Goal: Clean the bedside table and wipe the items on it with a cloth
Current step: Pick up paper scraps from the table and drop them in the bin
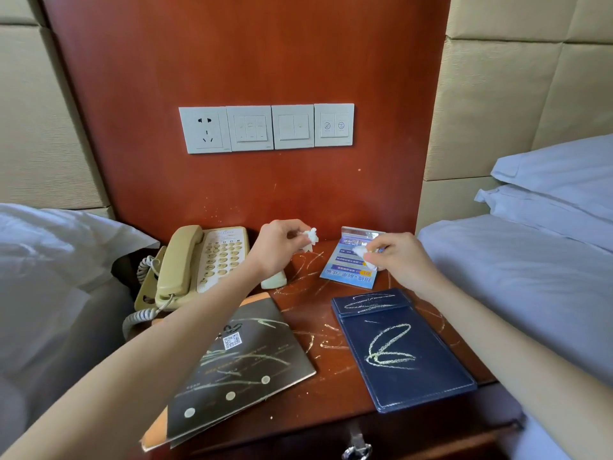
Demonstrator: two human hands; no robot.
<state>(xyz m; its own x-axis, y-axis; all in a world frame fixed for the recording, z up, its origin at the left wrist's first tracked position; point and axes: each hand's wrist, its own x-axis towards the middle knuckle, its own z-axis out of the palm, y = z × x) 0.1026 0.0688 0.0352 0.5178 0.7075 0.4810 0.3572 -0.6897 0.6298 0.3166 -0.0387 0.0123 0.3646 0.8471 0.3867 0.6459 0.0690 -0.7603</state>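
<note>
**Scribbled-up nightstand, tissue bits in both hands**

A small white wad (310, 238) is pinched by the left hand (278, 246) above the bedside table (308, 313), beside the phone (199, 263). Another wad (364, 255) is pinched by the right hand (399, 257) over the blue card (348, 265). Chalky scrawls are seen on the navy folder (401, 350) and brown booklet (242, 366).

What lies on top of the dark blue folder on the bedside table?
Pale scribbled marks cross the dark blue folder on its flap and cover. Nothing else rests on it. What it holds inside cannot be seen, since it is closed.
</note>
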